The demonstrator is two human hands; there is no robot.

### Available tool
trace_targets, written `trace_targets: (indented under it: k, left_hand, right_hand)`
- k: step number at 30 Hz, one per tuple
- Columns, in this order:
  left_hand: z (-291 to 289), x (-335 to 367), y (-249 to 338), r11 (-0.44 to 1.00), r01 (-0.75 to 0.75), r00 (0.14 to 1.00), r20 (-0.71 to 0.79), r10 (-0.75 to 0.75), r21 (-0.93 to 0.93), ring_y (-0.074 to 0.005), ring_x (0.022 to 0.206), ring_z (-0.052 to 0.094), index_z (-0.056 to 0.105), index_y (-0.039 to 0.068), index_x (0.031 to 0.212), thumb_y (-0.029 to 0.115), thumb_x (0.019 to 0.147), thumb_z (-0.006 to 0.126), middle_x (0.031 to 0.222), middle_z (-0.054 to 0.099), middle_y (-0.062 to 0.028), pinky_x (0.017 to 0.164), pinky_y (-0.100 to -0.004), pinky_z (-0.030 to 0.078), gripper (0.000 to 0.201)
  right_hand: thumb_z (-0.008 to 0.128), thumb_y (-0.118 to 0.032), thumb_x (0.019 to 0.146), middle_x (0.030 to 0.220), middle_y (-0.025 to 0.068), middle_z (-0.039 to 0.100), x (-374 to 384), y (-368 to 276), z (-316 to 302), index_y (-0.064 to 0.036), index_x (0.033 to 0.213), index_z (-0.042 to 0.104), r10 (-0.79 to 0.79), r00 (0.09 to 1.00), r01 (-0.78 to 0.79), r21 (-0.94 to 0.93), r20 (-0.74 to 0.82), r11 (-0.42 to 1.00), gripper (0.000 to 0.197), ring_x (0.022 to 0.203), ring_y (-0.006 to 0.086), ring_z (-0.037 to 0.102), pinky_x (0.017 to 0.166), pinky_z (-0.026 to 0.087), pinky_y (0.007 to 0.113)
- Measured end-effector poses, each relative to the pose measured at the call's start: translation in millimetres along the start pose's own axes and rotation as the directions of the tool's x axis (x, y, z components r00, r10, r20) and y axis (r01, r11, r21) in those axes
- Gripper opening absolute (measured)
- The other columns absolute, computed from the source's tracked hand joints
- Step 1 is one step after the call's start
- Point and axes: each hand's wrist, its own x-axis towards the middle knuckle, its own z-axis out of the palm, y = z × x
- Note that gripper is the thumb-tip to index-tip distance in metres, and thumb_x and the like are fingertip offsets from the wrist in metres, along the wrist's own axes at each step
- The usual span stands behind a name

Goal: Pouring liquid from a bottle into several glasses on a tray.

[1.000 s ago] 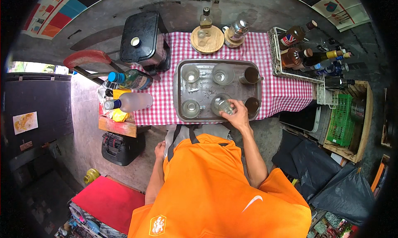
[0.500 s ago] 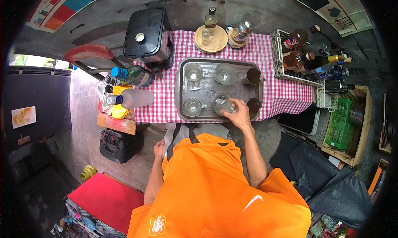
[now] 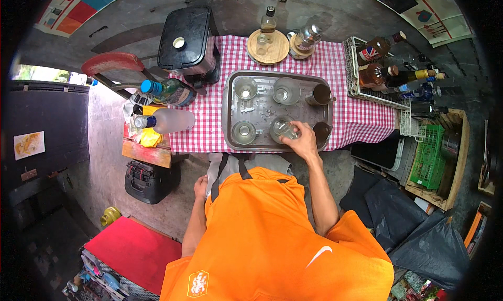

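Note:
My right hand (image 3: pixel 303 139) has its fingers wrapped round the rim of a clear drinking glass (image 3: pixel 279 129), at the near side of a grey-brown tray (image 3: pixel 264 112). To its left stands a clear glass mug (image 3: pixel 243 132). Behind are two more clear glasses, one on the left (image 3: pixel 245 88) and a wider one (image 3: pixel 286 91) in the middle. A dark mug (image 3: pixel 317 95) sits at the far right; another dark mug (image 3: pixel 322 132) is beside my right hand, partly covered by it. My left hand (image 3: pixel 200 187) hangs low beside my body, its fingers mostly hidden.
The tray lies on a red-and-white checked cloth (image 3: pixel 207 120). Left of it are a frosted bottle (image 3: pixel 175 121), a blue-capped bottle (image 3: pixel 175 93) and a black-lidded dispenser (image 3: pixel 184 36). A round wooden board (image 3: pixel 272 52) stands behind. A wire basket of bottles (image 3: pixel 348 70) is right.

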Motion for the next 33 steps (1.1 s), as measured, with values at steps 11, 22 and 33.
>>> trace_targets:
  k: [11,22,33]
  left_hand:
    - [-2,-8,13,1.000,0.002,1.000,0.003,-0.002,0.013,-0.0200,0.093,0.060,0.064,0.003,0.105,0.033,0.085,0.055,0.098,0.066,-0.0139,0.083,-0.0311,0.044,0.037]
    - [5,7,-11,0.997,0.014,1.000,-0.002,-0.015,-0.071,-0.0210,0.091,0.060,0.064,0.002,0.102,0.035,0.086,0.055,0.095,0.066,-0.0150,0.083,-0.0319,0.044,0.038]
    - [12,17,-19,0.994,0.046,0.999,0.018,-0.045,-0.096,-0.0253,0.100,0.059,0.063,0.003,0.106,0.037,0.085,0.054,0.103,0.064,-0.0170,0.087,-0.0341,0.043,0.040]
  right_hand:
    - [0.078,-0.030,0.058,0.088,0.0093,0.055,4,-6,-7,-0.0081,0.107,0.062,0.024,0.998,-0.020,-0.052,0.065,0.998,0.056,0.084,0.0251,0.058,0.077,0.047,0.037]
    - [0.077,-0.032,0.059,0.092,0.0114,0.058,10,-18,-17,-0.0084,0.107,0.062,0.030,0.984,0.006,-0.200,0.174,0.980,0.056,0.087,0.0274,0.060,0.078,0.048,0.038]
    - [0.075,-0.034,0.057,0.097,0.0181,0.060,13,-53,-49,-0.0035,0.101,0.065,-0.010,0.956,0.161,-0.491,0.295,0.856,0.054,0.091,0.0339,0.059,0.081,0.048,0.040]
